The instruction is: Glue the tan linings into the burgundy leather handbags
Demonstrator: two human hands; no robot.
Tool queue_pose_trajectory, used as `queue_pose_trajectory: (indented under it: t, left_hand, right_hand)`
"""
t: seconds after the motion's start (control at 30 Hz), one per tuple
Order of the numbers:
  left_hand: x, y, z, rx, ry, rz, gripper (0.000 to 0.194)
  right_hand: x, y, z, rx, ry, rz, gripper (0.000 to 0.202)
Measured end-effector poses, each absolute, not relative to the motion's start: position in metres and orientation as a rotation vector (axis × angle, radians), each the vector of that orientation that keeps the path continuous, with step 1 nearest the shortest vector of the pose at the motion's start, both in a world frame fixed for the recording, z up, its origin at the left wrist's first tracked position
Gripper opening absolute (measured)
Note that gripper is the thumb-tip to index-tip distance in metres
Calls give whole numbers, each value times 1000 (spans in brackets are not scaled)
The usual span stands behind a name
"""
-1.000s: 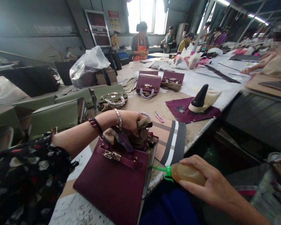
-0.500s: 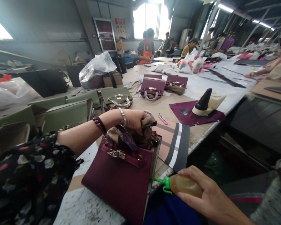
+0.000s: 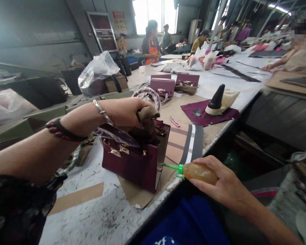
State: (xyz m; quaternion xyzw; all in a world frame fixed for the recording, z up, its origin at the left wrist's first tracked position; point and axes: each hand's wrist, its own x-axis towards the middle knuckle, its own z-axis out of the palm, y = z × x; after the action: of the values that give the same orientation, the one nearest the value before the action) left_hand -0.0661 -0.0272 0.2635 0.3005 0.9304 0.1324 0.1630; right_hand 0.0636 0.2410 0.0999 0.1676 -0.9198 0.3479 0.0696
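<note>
A burgundy handbag (image 3: 132, 170) with gold hardware stands near the table's front edge. My left hand (image 3: 127, 110) is closed on brown fabric (image 3: 149, 115) bunched at the bag's open top. A plastic-wrapped handle (image 3: 155, 97) arches up behind that hand; another wrapped handle lies across the bag's front. In my right hand (image 3: 223, 182) is a squeeze bottle (image 3: 200, 173) of amber liquid with a green nozzle. The nozzle tip is at the bag's right side edge; I cannot tell whether it touches. My left fingertips are partly hidden by the fabric.
Striped material (image 3: 180, 143) and a pink-handled cutter (image 3: 174, 121) lie right of the bag. Behind them, a black cone-shaped object (image 3: 216, 98) rests on burgundy leather (image 3: 191, 110). More burgundy bags (image 3: 162, 85) stand farther back, green ones (image 3: 38, 119) at left. Several co-workers are around.
The handbag has gone from tilted toward me to more upright and farther back on the table. My left hand has moved with it. The bottle has stayed by its side edge.
</note>
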Motion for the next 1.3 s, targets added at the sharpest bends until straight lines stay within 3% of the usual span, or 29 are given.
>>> queue_pose_trajectory:
  t: [0.4, 1.13, 1.3]
  left_hand:
    - [-51, -35, 267, 860, 2586, 512, 16]
    - [-41, -41, 271, 1126, 2777, 480, 17]
    - [-42, -42, 271, 1135, 2743, 500, 16]
  right_hand:
    - [61, 231, 85, 592, -2799, 984, 35]
    - [39, 232, 114, 557, -2527, 805, 34]
    - [27, 229, 100, 552, -2557, 750, 36]
